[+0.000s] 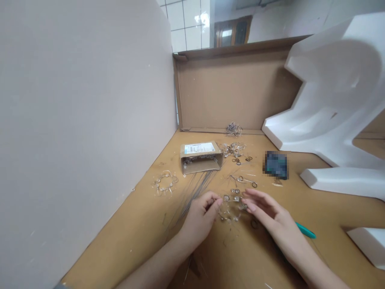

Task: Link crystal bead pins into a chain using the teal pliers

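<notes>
My left hand [201, 214] rests on the brown table with its fingers curled in a pinch on one end of a thin wire strung with clear beads [231, 208]. My right hand [266, 212] lies on the other side, fingers stretched and close together, with the fingertips touching the beaded wire's right end. The piece forms a small loop between the two hands. A bundle of thin straight metal wires [198, 188] lies just beyond my left hand.
A small open cardboard box [201, 157] holds more parts. Small metal rings [245, 181] and clear bead clusters [234, 149] lie scattered behind. Another finished beaded loop [165, 182] lies left. A teal tool [305, 230] sits under my right wrist. White foam blocks [333, 108] stand right, cardboard walls around.
</notes>
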The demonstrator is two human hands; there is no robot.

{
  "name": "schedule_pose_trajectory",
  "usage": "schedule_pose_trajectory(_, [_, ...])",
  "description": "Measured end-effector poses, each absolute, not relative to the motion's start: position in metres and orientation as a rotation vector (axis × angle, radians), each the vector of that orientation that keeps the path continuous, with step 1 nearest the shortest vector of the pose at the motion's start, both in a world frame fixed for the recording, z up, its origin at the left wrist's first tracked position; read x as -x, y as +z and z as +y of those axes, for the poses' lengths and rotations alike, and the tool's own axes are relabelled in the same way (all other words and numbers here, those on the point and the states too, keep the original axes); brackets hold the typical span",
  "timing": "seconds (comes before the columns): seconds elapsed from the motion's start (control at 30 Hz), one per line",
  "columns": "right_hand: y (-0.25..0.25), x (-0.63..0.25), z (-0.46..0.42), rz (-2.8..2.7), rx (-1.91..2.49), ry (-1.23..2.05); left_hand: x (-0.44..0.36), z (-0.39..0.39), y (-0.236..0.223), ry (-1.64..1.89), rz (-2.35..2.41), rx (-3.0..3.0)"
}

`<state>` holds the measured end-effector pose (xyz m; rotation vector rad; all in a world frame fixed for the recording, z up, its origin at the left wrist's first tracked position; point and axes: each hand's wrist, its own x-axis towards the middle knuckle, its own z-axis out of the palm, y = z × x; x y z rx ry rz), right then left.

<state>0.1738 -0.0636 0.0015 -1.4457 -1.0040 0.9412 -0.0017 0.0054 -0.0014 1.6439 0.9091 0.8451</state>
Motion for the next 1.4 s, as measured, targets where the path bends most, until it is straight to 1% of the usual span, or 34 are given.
schedule_pose_trajectory(0.13, [0.002, -0.173, -0.063, -0.873, 1.319, 1.221, 0.002, 0.011, 0.002, 0.903, 0.827, -1.412])
schedule_pose_trajectory(0.33, [0.000, -0.159, -0.065, -0.734, 1.284, 1.220, 0.003, 0.014, 0.000, 0.870, 0.699, -1.135])
schedule_pose_trajectory(0.53, [0.001, -0.162, -0.065, -0.721, 1.145, 1.426, 0.000, 0.009, 0.000, 0.812, 0.692, -1.306])
schedule_pose_trajectory(0.8, [-0.001, -0.167, -0.066, -0.707, 1.099, 1.486, -0.002, 0.008, 0.000, 0.885, 0.808, -1.369])
schedule_pose_trajectory(0.87, [0.000, -0.165, -0.067, -0.708, 1.095, 1.488, -0.002, 0.007, -0.002, 0.875, 0.783, -1.356])
schedule_pose_trajectory(0.97, [0.002, -0.163, -0.067, -0.737, 1.132, 1.442, -0.003, 0.006, -0.006, 0.753, 0.631, -1.203])
schedule_pose_trajectory(1.07, [0.002, -0.163, -0.066, -0.777, 1.239, 1.300, -0.004, 0.005, -0.007, 0.700, 0.544, -1.102])
schedule_pose_trajectory(1.17, [0.002, -0.164, -0.065, -0.864, 1.362, 1.108, -0.003, 0.004, -0.004, 0.724, 0.582, -1.148])
schedule_pose_trajectory(1.23, [0.002, -0.166, -0.064, -0.951, 1.426, 1.042, -0.002, 0.004, -0.002, 0.735, 0.595, -1.194])
schedule_pose_trajectory(1.4, [0.005, -0.166, -0.066, -1.027, 1.421, 1.095, 0.000, 0.007, 0.000, 0.739, 0.562, -1.242])
